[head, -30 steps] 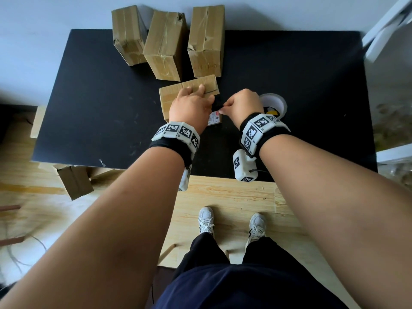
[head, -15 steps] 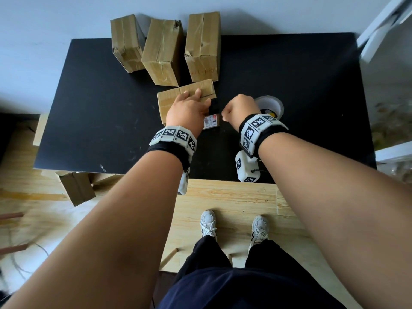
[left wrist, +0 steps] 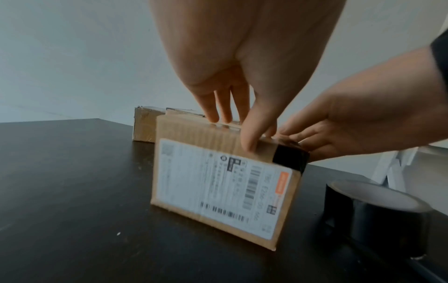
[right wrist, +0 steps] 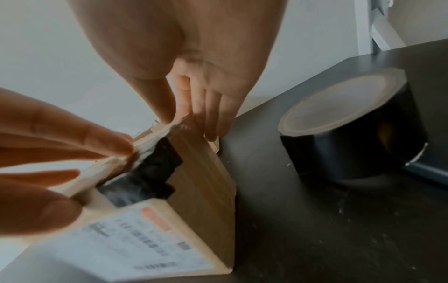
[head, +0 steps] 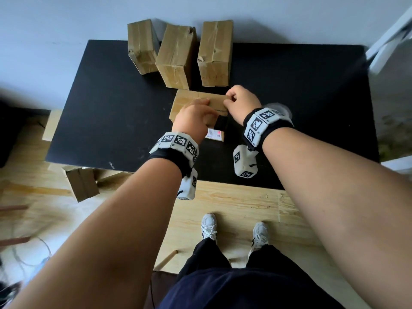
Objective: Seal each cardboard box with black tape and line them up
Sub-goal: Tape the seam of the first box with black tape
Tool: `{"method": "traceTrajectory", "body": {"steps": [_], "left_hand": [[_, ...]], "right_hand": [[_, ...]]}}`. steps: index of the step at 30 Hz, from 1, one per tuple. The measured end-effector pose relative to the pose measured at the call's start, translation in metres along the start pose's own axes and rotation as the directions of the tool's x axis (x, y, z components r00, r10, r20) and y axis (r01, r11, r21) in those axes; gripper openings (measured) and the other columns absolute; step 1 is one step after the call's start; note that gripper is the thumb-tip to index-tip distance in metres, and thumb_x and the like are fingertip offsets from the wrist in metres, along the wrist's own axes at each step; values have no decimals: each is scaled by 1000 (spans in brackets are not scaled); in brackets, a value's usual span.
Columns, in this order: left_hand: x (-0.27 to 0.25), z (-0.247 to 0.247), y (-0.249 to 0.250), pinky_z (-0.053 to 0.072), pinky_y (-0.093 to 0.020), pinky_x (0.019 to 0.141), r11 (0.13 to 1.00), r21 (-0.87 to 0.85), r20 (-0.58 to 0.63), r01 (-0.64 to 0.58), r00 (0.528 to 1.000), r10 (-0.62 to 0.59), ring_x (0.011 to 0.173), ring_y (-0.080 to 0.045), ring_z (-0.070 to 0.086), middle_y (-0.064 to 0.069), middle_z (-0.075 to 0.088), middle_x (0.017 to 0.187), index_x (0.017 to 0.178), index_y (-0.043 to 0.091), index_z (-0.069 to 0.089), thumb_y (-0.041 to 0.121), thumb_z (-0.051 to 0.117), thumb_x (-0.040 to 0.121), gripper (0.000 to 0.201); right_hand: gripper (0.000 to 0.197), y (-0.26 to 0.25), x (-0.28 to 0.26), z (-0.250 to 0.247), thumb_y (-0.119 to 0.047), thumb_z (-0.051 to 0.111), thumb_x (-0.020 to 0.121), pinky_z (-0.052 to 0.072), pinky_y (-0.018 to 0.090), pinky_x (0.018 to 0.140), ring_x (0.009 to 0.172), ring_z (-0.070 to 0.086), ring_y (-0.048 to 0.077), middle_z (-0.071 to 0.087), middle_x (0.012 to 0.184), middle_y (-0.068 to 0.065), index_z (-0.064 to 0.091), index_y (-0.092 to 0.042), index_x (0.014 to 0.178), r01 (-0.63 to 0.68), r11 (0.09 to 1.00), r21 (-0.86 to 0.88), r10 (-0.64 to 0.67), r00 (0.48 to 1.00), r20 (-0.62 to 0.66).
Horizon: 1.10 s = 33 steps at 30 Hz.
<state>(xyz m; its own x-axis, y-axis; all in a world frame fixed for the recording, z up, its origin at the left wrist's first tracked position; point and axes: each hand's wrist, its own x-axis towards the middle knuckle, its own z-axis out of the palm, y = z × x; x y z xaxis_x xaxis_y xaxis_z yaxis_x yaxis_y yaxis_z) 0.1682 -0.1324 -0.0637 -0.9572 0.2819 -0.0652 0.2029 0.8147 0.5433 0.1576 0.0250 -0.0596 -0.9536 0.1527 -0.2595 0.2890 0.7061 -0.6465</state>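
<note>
With the labelled cardboard box [left wrist: 218, 183] standing on edge on the table [head: 111, 108], left hand [head: 196, 121] gripping its top and right hand [head: 242, 102] pinching the far corner beside the black tape strip [left wrist: 289, 158], uneven pressing could tip it or wrinkle the tape.

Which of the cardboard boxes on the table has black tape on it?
The box with the shipping label, held upright by both hands; black tape wraps its top corner. The three boxes at the back show none.

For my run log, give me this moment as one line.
step: taping labelled box | left hand: grips box top | right hand: holds right end by black tape strip | tape roll: on table | back row: three boxes
</note>
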Motion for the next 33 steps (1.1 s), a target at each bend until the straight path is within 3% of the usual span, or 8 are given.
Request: {"method": "traceTrajectory", "body": {"steps": [3,6,11,18,23,26,29,33], "left_hand": [[-10,-1,-6,28,-20,97,999,-6,-146,54,988,-54,129,-16,39,6,55,130,99,21,73,2,59,82,28],[-14,-3,-7,35,-22,88,992,47,-222,115,970,-102,120,-18,42,1,55,121,104,15,68,4,61,84,24],[-4,4,-6,51,-32,76,919,-107,-89,380,917,-389,86,-21,62,-3,66,95,98,19,58,21,55,91,8],[-7,2,-6,57,-40,73,786,-423,-12,451,864,-503,66,-22,64,-13,72,79,76,12,73,29,58,89,27],[-14,4,-9,56,-32,85,737,-488,60,468,860,-507,87,-17,68,-2,74,93,101,18,75,26,67,84,20],[-11,3,-7,54,-31,82,722,-473,113,505,847,-519,87,-19,66,-5,72,94,100,15,74,23,64,88,18],[-3,-3,-1,54,-34,80,677,-465,164,571,807,-567,80,-23,65,-7,68,84,78,15,72,25,66,85,14],[7,-2,-5,53,-29,69,581,-445,198,681,708,-678,79,-22,69,-9,73,88,96,5,71,38,74,75,39]], "right_hand": [[25,5,-6,0,-35,56,93,40,29,69,86,56,17,59,100,-1,56,-17,111,-60,998,-17,59,998,-33],[27,8,-14,-2,-37,57,93,40,29,68,84,54,15,56,96,-3,54,-17,111,-68,996,-62,68,998,-7],[27,12,-27,-3,-37,56,93,40,30,68,84,56,17,57,92,-1,53,-15,108,-83,994,-71,83,997,7],[27,9,-37,2,-37,58,91,47,31,66,83,63,20,63,91,2,52,-14,105,-112,993,-27,112,994,-13],[30,2,-40,4,-35,61,91,43,29,68,83,57,18,58,93,2,56,-11,110,-141,990,-15,140,988,-64],[30,-1,-39,4,-34,62,91,45,30,71,89,61,22,62,96,5,59,-9,107,-165,986,-17,164,984,-70],[28,-1,-38,6,-34,62,90,46,31,70,87,61,23,62,93,5,59,-10,104,-171,985,-12,169,982,-85],[25,-2,-37,8,-34,61,91,41,30,66,81,57,20,58,89,3,56,-12,101,-178,984,-27,175,980,-96]]}}
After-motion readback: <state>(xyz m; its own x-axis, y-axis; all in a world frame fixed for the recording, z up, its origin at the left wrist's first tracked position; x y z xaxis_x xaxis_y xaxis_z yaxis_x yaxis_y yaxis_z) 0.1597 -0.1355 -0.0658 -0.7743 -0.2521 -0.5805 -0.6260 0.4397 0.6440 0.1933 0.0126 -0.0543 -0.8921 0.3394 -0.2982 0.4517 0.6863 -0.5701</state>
